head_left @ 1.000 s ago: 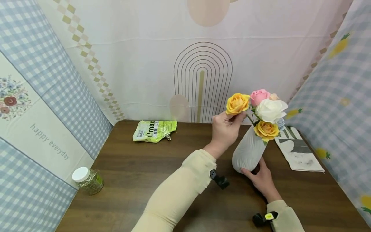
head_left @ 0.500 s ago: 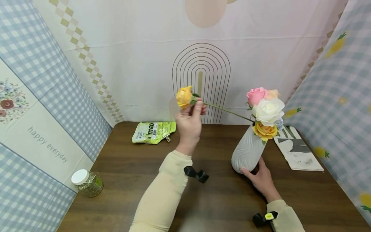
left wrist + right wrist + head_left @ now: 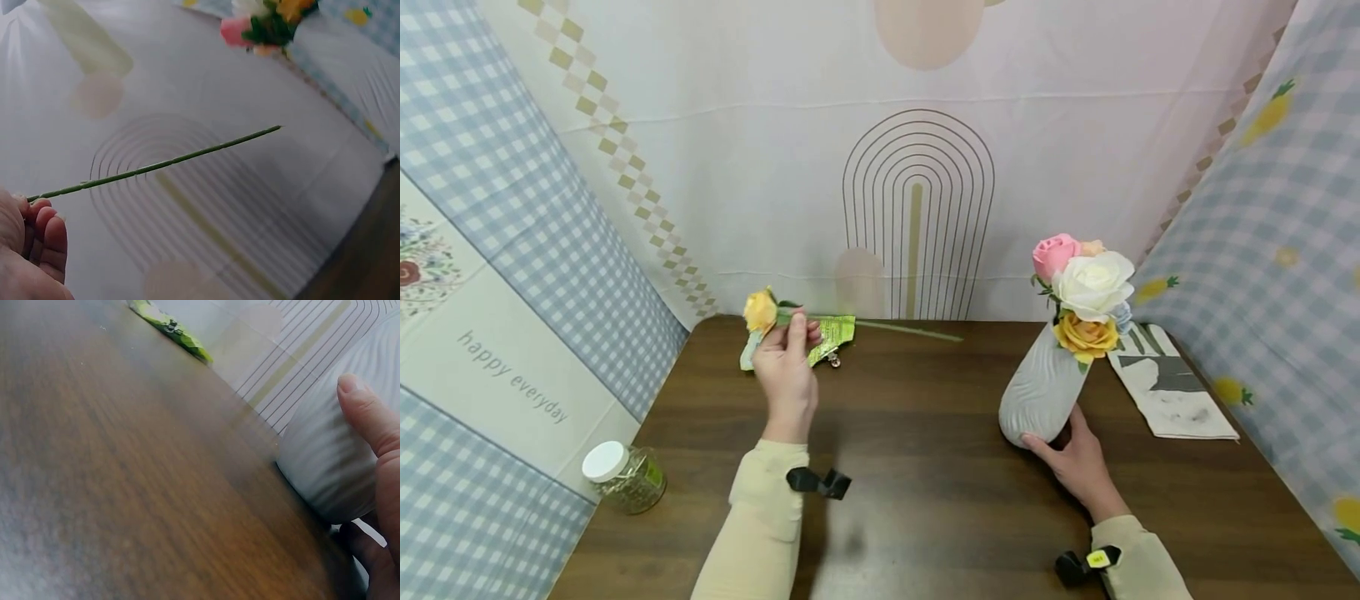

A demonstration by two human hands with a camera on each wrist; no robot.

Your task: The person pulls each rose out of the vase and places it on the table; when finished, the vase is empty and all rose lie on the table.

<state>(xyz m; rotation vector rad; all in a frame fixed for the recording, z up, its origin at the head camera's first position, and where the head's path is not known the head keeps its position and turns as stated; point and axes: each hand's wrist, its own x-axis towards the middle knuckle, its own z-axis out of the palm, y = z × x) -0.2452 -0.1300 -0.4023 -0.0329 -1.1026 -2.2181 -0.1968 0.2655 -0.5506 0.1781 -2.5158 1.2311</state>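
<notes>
My left hand pinches a yellow rose just below its bloom. Its long green stem points out to the right, free of the vase, and passes in front of the green pouch in the head view. At the right, my right hand holds the white ribbed vase low near its base, thumb across the near side in the right wrist view. Out of the vase's mouth stand a pink rose, a white rose, a darker yellow rose and smaller peach and pale blue blooms.
A green and white pouch with a small clip lies at the table's back edge, partly behind the left hand. A white-lidded jar stands at the left edge. Right of the vase lies a folded printed cloth. Fabric hangs around the table.
My left hand has drawn the yellow rose out of the vase and carried it left, over to the pouch. The right hand stays on the vase.
</notes>
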